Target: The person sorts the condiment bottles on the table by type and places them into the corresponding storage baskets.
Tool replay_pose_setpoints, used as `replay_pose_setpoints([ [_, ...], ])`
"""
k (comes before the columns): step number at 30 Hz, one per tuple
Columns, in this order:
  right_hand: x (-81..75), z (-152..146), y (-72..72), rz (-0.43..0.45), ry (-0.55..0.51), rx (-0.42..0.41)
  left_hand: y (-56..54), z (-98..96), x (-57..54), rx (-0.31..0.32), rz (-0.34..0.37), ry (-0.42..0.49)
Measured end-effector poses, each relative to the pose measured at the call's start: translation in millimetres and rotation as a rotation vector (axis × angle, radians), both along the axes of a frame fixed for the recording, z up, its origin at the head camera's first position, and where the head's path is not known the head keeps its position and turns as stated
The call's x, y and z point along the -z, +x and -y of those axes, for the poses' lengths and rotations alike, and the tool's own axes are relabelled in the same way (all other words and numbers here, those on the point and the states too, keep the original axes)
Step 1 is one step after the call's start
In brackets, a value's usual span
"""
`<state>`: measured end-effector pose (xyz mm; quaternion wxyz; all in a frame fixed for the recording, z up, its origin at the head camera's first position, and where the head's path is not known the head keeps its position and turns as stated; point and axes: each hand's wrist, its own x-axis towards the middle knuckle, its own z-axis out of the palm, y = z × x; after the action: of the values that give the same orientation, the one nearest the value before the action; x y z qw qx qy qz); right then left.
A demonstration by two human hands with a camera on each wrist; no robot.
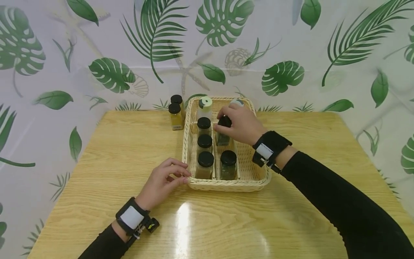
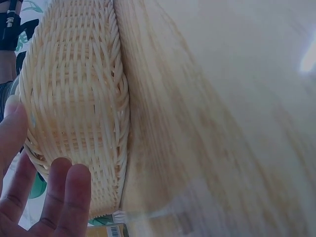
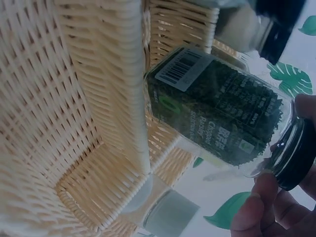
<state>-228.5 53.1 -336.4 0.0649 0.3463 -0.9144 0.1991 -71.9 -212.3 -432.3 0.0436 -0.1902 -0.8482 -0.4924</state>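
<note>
My right hand (image 1: pixel 240 124) pinches the black lid of a glass jar of chopped parsley (image 3: pixel 212 106), its fingers and thumb around the lid. The jar is in the middle column of a wicker basket (image 1: pixel 229 185), beside a woven divider (image 3: pixel 133 89); whether its base touches the floor of the basket I cannot tell. At the basket's near left corner, my left hand (image 1: pixel 161 181) touches the rim. In the left wrist view its thumb lies at the rim, while the fingers (image 2: pixel 74 197) extend loosely along the woven wall.
Several black-lidded jars (image 1: pixel 205 160) line the basket's left column, with a pale-lidded bottle (image 1: pixel 205 104) behind them. Another dark jar (image 1: pixel 228 165) stands in the middle column's front. Two yellow spice jars (image 1: pixel 175 117) stand on the wooden table (image 1: pixel 139 144) left of the basket.
</note>
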Motion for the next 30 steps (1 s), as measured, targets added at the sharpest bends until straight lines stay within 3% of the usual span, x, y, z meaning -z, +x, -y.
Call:
replay_pose_setpoints([
  [17,11.7,2,-2.4,0.017,0.032,-0.015,-0.5,-0.3,0.6,0.001,0.001,-0.001],
  [30,16.1,3,-3.9,0.051,0.054,0.018,-1.0,1.5,3.4,0.005,0.005,0.021],
])
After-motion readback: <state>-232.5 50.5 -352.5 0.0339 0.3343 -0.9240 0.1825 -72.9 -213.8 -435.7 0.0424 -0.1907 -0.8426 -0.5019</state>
